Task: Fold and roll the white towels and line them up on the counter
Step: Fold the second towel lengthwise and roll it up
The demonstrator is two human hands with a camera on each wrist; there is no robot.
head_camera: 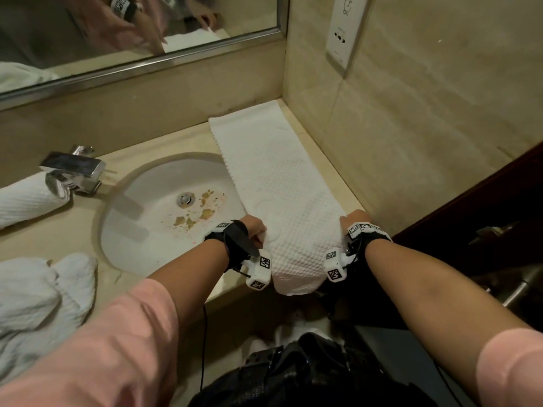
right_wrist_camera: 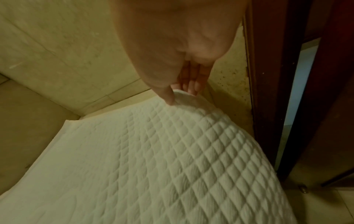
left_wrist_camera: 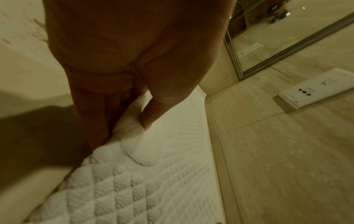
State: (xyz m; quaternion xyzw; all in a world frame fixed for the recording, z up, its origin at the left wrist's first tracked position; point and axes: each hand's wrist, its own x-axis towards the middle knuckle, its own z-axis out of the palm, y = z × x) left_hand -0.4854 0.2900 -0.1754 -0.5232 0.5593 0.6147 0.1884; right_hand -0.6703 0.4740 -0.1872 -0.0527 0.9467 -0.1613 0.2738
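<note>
Both hands pinch the towel: left hand and right hand at its near corners; it lies along the counter's right edge, long axis running away toward the back corner, near end overhanging

**Beige stone counter and what lies on it**

The beige stone bathroom counter runs along the mirror wall into the right-hand corner, with an oval white basin sunk into it. A long white quilted towel lies flat from the corner toward the front edge, overlapping the basin's right rim and drooping over the front. A rolled white towel lies at far left beside the chrome tap. A crumpled white towel heap sits at front left.
</note>
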